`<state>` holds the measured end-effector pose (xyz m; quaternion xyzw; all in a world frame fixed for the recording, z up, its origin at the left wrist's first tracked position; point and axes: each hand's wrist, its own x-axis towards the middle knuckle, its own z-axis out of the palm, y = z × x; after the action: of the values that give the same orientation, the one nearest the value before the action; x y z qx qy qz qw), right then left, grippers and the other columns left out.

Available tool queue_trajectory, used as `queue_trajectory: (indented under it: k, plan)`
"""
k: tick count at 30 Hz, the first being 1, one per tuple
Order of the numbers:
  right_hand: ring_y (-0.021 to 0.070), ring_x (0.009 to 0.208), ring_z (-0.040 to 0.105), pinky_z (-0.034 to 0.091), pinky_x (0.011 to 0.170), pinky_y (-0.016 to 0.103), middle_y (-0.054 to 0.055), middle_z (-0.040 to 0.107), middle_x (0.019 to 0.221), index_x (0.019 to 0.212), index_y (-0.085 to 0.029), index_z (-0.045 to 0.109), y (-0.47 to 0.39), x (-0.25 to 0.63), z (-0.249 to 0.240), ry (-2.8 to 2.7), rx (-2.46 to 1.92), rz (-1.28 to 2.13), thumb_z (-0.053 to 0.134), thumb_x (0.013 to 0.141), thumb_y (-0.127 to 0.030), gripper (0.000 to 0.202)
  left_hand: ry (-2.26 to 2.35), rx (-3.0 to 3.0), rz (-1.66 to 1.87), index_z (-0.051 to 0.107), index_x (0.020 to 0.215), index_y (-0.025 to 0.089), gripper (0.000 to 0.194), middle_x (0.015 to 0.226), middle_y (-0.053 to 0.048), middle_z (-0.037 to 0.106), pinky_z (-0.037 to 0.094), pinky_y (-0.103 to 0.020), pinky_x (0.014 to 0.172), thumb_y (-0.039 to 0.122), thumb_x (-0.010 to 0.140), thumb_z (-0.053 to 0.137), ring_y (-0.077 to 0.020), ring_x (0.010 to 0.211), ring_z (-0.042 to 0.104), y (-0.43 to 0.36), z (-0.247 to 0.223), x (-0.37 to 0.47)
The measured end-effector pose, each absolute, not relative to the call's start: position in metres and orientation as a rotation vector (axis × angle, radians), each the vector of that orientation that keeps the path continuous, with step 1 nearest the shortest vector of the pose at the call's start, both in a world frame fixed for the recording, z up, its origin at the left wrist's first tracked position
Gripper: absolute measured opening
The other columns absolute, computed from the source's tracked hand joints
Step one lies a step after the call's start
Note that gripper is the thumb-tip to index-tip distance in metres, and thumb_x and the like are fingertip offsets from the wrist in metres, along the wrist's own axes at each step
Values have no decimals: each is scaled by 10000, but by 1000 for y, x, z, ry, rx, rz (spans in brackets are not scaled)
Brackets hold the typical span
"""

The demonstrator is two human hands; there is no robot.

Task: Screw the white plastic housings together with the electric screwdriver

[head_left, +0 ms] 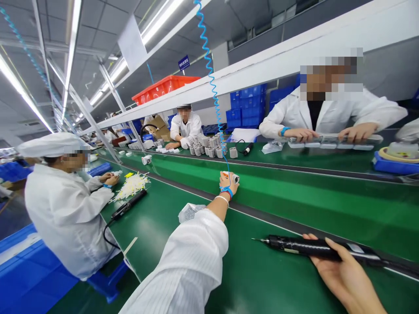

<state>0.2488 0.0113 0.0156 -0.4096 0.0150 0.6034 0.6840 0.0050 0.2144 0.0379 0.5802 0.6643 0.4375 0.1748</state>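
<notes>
My left hand (228,183) reaches out over the green conveyor belt, its fingers closed around a small white plastic housing (235,178). A blue band and a white bracelet circle that wrist. In my right hand (340,268), at the lower right, lies a black electric screwdriver (304,246), its thin bit pointing left above the green tabletop. Near my left forearm a clear plastic bag (190,212) of small parts rests on the table, partly hidden by the sleeve.
Across the belt (310,189), a pile of grey-white housings (206,146) stands before a co-worker. Another person at right holds a long clear strip (334,140). At left, a co-worker sits by white and yellow pieces (132,186) and a second screwdriver (129,204). A coiled blue cord (209,61) hangs overhead.
</notes>
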Motion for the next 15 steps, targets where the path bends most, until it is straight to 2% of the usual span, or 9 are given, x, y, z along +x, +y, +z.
queue_trajectory:
  k: [3, 7, 10, 13, 15]
  plan:
    - [202, 878, 628, 550, 733, 282, 139, 601, 992, 830, -107, 573, 11, 249, 15, 28, -913, 1359, 501, 737, -94, 119, 1822, 1519, 1308, 496, 1021, 229, 458, 1343, -101, 353, 285, -400, 1038, 94, 631, 695, -258, 1213, 409, 217, 36, 7]
    - [198, 865, 630, 562, 709, 275, 137, 604, 985, 841, -110, 565, 10, 250, 18, 32, -905, 1378, 490, 740, -89, 128, 1719, 1262, 1449, 430, 995, 207, 441, 1137, -91, 503, 373, -353, 967, 97, 649, 680, -201, 1052, 522, 217, 39, -4]
    - [194, 849, 632, 565, 692, 270, 131, 606, 972, 841, -117, 564, 9, 249, 22, 25, -913, 1378, 485, 734, -81, 138, 1591, 1020, 1561, 369, 986, 210, 403, 1008, -53, 550, 460, -338, 859, 140, 703, 648, -160, 922, 577, 213, 41, -17]
    - [183, 812, 634, 565, 675, 247, 130, 609, 949, 846, -115, 570, 8, 248, 27, 23, -955, 1373, 474, 733, -87, 151, 1400, 811, 1659, 339, 978, 217, 307, 972, -37, 561, 516, -306, 740, 209, 784, 577, -130, 839, 606, 202, 43, -24]
    - [179, 799, 636, 566, 670, 240, 127, 611, 942, 856, -120, 573, 8, 247, 30, 19, -977, 1379, 461, 736, -91, 167, 1255, 721, 1702, 351, 972, 221, 241, 959, -35, 576, 527, -302, 714, 259, 821, 535, -125, 834, 618, 188, 44, -24]
